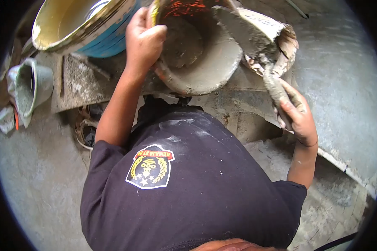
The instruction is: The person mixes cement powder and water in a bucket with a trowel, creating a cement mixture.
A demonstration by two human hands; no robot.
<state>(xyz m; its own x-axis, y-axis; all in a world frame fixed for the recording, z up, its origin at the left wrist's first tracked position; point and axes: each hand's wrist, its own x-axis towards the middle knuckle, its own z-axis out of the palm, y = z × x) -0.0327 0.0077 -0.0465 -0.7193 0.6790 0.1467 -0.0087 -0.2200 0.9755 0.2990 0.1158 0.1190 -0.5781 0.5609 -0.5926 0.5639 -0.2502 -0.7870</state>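
Note:
At the top centre, a mortar-smeared bucket point(211, 77) leans with its mouth tipped towards me. Grey mortar coats its inner wall, and orange patches show deeper in. Closed round its left rim is my left hand point(145, 42), thumb on the outside. My right hand point(299, 115) wraps round the mortar-caked handle of a trowel point(247, 35). The trowel's wide blade points up and left, overlapping the bucket's right rim in this view. Behind the blade lies a torn paper sack point(287, 48) with printed letters, its mouth crumpled open.
A large blue bucket point(107, 39) with a stained pale rim stands at the upper left, holding murky liquid. Further left, a smaller grey bucket point(42, 83) lies tilted. A rough board point(81, 85) lies below the blue bucket. Grey concrete point(339, 83) spreads along the right.

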